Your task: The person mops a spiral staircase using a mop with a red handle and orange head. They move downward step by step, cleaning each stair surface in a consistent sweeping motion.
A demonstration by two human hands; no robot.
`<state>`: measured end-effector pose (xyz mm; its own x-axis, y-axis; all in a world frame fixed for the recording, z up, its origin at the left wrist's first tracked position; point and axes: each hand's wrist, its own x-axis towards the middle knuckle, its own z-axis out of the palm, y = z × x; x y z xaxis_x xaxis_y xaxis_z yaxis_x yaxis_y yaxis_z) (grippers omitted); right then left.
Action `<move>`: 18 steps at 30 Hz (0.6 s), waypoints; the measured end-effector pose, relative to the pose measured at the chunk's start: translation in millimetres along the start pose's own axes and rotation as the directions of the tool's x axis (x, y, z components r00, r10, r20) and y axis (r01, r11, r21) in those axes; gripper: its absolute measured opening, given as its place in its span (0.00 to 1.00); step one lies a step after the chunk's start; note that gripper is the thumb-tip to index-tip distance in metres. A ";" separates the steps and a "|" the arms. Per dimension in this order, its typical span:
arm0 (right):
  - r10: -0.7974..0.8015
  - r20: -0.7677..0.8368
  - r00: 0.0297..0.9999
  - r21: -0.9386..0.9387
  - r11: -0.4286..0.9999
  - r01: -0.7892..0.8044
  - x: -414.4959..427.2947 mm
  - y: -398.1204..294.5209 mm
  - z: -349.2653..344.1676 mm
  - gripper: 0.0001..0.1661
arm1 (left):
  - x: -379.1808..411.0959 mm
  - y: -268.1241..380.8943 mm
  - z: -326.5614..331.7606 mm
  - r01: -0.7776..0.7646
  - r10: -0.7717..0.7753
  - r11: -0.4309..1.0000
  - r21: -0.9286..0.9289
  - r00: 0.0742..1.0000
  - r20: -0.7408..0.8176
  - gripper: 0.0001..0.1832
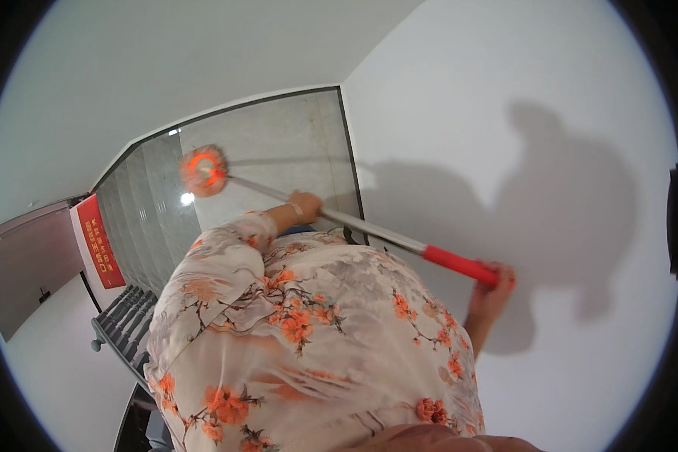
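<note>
A mop with a round orange-and-red head (203, 170) slants across in front of me, its head at the left over the grey tiled floor (277, 133). My left hand (306, 205) is wrapped around the metal pole (373, 229) partway along. On the right, my right hand (498, 282) grips the end of the red handle sleeve (457, 264). The mop head looks blurred, and whether it touches the floor I cannot tell.
Steps (147, 209) run off to the left of the landing. A grey balustrade (125, 325) stands at lower left, near a red banner (99, 243) bearing writing. White walls rise behind and at the right (440, 90), with dark skirting along the floor.
</note>
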<state>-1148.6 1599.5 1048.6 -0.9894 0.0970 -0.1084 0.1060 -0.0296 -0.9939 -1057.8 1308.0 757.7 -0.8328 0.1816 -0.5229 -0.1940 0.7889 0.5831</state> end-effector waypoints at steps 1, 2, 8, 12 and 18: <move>0.129 -0.086 0.988 0.106 0.987 -0.120 -8.0 9.2 13.8 0.03 | -10.2 -16.4 -1.6 0.053 -0.053 0.999 0.014 0.999 -0.015 0.07; 0.106 -0.066 0.992 0.101 0.990 -0.099 -16.7 13.2 21.9 0.05 | -16.6 -22.2 -4.9 0.046 -0.047 0.998 0.048 0.999 0.012 0.07; -0.368 0.153 0.917 -0.062 0.923 0.380 5.7 -48.3 -29.3 0.13 | -4.7 30.0 -36.3 -0.187 0.204 0.975 0.121 0.967 -0.150 0.06; -0.634 0.227 0.739 0.379 0.756 0.533 -15.4 -120.7 -11.9 0.12 | 50.3 94.4 -66.5 -0.404 0.419 0.907 0.118 0.842 -0.340 0.06; -0.657 0.341 0.673 -0.110 0.683 0.722 -5.8 -97.4 89.2 0.10 | 136.4 69.2 -98.0 -0.212 0.165 0.973 -0.090 0.914 -0.370 0.06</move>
<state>-1162.1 1513.1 1147.7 -0.7690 -0.2545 0.5864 -0.6314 0.1592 -0.7590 -1235.6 1329.9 787.7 -0.9853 0.0787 -0.1514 -0.0587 0.6766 0.7340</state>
